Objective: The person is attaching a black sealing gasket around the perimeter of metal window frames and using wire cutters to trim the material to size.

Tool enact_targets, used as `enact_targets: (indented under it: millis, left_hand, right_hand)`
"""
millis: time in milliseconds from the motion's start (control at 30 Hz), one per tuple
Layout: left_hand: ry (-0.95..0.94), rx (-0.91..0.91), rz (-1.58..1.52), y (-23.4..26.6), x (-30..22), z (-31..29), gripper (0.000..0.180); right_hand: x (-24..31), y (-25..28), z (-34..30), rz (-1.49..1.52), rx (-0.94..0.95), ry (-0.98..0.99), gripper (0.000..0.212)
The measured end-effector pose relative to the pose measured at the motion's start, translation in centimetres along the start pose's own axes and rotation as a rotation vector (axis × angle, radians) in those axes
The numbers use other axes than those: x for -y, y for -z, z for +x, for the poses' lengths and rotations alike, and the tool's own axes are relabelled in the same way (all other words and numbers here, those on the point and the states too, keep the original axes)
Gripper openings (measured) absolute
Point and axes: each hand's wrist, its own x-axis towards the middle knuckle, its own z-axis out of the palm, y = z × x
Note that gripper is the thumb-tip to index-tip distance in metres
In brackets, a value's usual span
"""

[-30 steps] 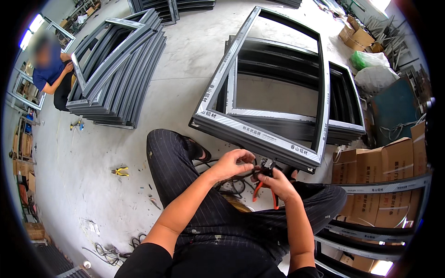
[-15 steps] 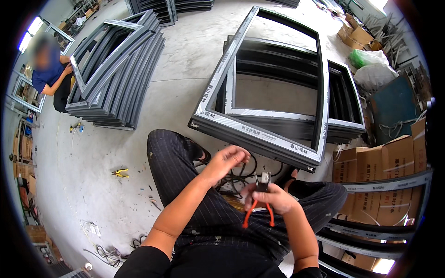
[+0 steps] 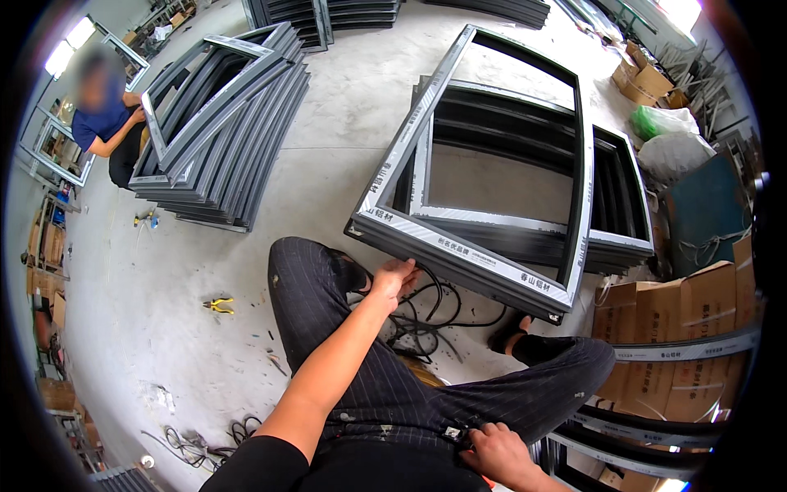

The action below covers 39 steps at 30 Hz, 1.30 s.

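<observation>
Got the left hand up by the near edge of the frames, fingers bent in close together, right next to a black cord. Can't tell if actually pinching it or just resting alongside, tbh. Cord mostly in loose loops on the floor, between the legs. Right hand down low at the lap, back facing up, lying over some pliers: metal head poking out to the left, bit of orange handle under the palm. Fingers loosely bent, but can't say whether gripped or just covered. Frames piled straight ahead and a bit right, top one skewed over the rest. Off left on the floor, yellow pliers, well apart from both hands. Farther up left, another stack with a co-worker beside it. Boxes over on the right.
</observation>
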Motion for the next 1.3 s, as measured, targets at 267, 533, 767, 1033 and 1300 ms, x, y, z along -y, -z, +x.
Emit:
enact_targets:
  millis: [267,533,767,1033,1300]
  left_hand:
    - [-0.1,-0.069,0.062,-0.2,0.2,0.4,0.021]
    - [-0.098,-0.037,0.063,-0.5,0.2,0.1,0.019]
    - [-0.058,0.04,0.017,0.4,0.8,0.5,0.018]
    - [-0.084,0.025,0.122,-0.9,1.6,0.7,0.024]
    - [0.021,0.13,0.124,-2.5,2.2,0.2,0.026]
  right_hand:
    - [-6.3,1.6,10.2,0.461,-0.448,0.048,0.038]
    - [-9.9,-5.3,27.9,0.579,-0.642,0.07,0.07]
    - [-9.7,-3.8,26.5,1.048,-0.31,0.024,0.027]
    - [-8.2,2.7,19.6,0.112,-1.081,0.069,0.012]
    - [-10.7,1.9,22.0,-0.317,-1.18,0.042,0.018]
